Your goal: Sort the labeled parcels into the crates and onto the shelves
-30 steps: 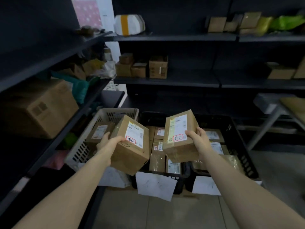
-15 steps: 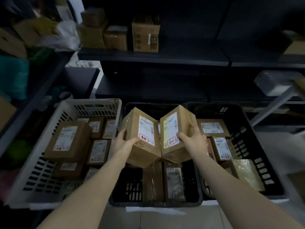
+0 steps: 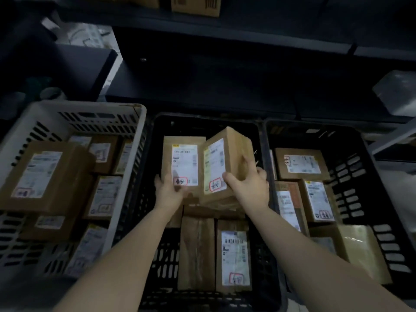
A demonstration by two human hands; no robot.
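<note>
both brown parcels have been lowered over the middle black crate (image 3: pixel 193 119). the left parcel (image 3: pixel 183 158), white-labelled with a red-boxed mark, is gripped by the left hand (image 3: pixel 168 192); the tilted right parcel (image 3: pixel 231 154) by the right hand (image 3: pixel 249 188). labelled boxes (image 3: pixel 234 255) are packed in it and the neighbouring white crate (image 3: pixel 74 106).

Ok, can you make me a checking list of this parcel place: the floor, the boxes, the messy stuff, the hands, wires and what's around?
Surface: hidden beneath white crate, middle black crate and right black crate, all holding labelled parcels.
Job's things: left parcel and right parcel, side by side over the middle black crate, labels showing.
Clutter: plastic-wrapped packet in the right black crate.
Hands: left hand grips the left parcel; right hand grips the right parcel.
Cables: nothing seen.
Surroundings: dark shelves behind, a cardboard box on one.
</note>
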